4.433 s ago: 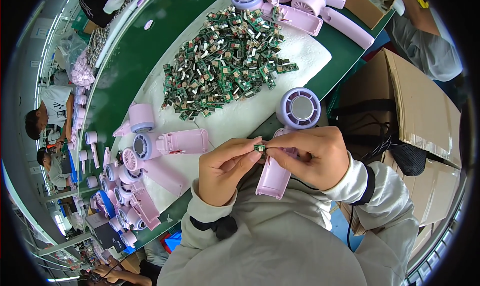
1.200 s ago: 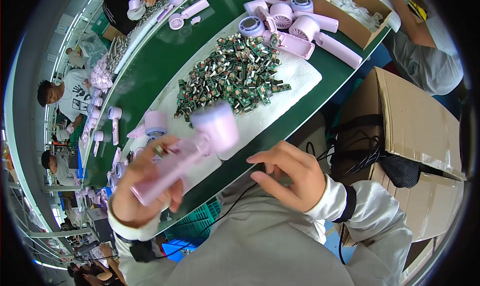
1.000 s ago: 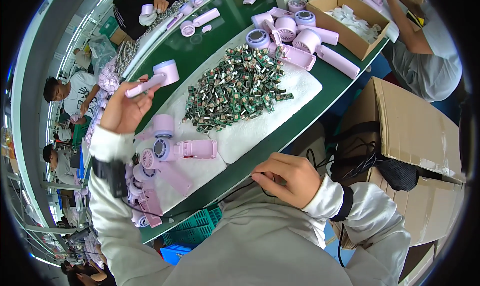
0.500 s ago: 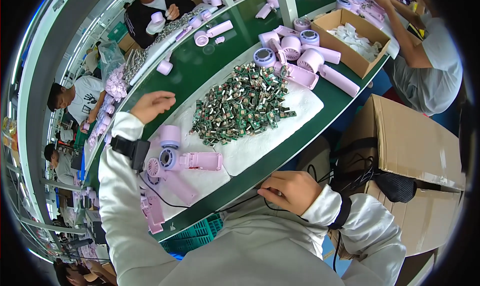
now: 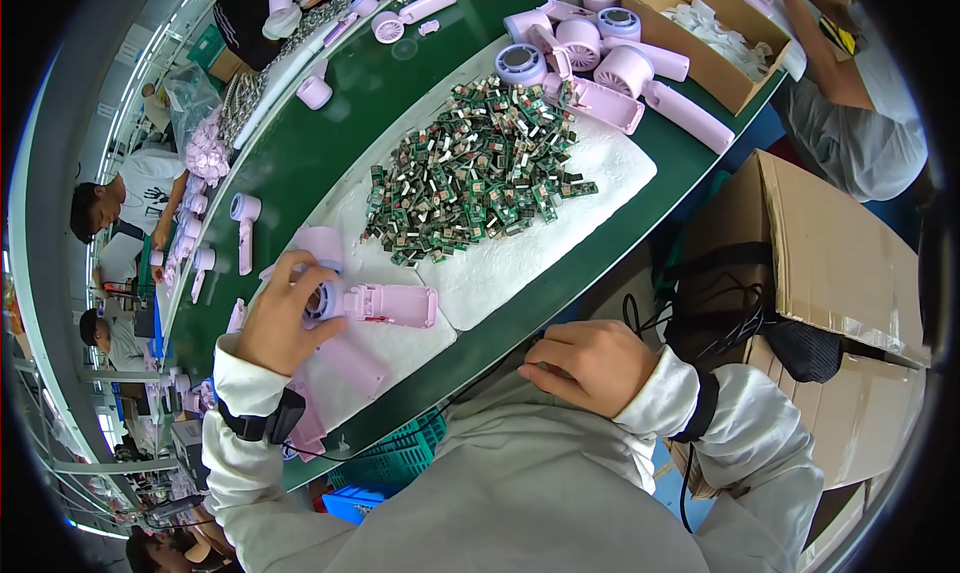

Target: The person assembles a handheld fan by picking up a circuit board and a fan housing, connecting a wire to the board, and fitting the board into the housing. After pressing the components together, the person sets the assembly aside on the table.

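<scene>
My left hand (image 5: 283,318) reaches over the near left of the bench, thumb and fingers curved around the round head of a pale purple handheld fan (image 5: 398,306). The fan's opened handle points right, its hollow inside facing up. Under and beside my hand lie other fan parts, among them a long pink handle (image 5: 352,363) and a cylindrical fan head (image 5: 318,243). My right hand (image 5: 588,365) rests at the bench's front edge, over my lap, its fingers curled with nothing visible in them. Beyond the hands, a heap of small green circuit boards (image 5: 470,173) covers a white foam sheet (image 5: 490,298).
More purple fans (image 5: 625,71) lie at the far right beside a cardboard box (image 5: 745,93) of white pieces. Large cartons (image 5: 850,253) and black cables stand to my right. Single fans (image 5: 245,223) lie along the green bench (image 5: 400,83). Co-workers sit across and to the right.
My left hand has come down and nearer from above the bench and closed around the fan head. The right hand has barely moved. Additional fans show on the left of the bench.
</scene>
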A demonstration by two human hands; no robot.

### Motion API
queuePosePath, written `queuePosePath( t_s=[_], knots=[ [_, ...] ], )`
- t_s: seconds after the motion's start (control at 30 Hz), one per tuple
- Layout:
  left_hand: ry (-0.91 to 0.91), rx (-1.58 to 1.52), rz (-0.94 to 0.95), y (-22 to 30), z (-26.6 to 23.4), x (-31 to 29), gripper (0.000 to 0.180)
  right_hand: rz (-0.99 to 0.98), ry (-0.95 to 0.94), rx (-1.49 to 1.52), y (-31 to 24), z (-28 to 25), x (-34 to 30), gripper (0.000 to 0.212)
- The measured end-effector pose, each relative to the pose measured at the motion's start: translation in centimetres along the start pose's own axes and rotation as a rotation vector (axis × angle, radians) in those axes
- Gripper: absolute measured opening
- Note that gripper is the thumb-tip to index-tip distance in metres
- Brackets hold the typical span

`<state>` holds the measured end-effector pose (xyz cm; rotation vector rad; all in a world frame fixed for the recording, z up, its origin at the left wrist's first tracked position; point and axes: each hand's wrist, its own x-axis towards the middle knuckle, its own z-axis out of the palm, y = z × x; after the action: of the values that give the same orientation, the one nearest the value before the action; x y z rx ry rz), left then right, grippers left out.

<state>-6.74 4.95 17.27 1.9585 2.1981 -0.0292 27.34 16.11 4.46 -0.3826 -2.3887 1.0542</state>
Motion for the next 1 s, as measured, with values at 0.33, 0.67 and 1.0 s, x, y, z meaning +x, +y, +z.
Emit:
queuePosePath(
  t_s=[0.33, 0.67, 1.0],
  knots=[
    [0.151, 0.106, 0.409, 6.7, -2.4, -0.2, 0.048, 0.117, 0.133, 0.205, -1.6, -0.6, 0.3, 0.022],
    [0.120, -0.198, 0.627, 13.1, 0.6, 6.1, 0.039, 0.457, -0.076, 0.694, -1.5, 0.4, -1.3, 0.025],
    [0.246, -0.023, 0.333, 12.2, 3.3, 10.2, 0.027, 0.718, 0.195, 0.688, -2.0, -1.6, -1.3, 0.032]
  ],
)
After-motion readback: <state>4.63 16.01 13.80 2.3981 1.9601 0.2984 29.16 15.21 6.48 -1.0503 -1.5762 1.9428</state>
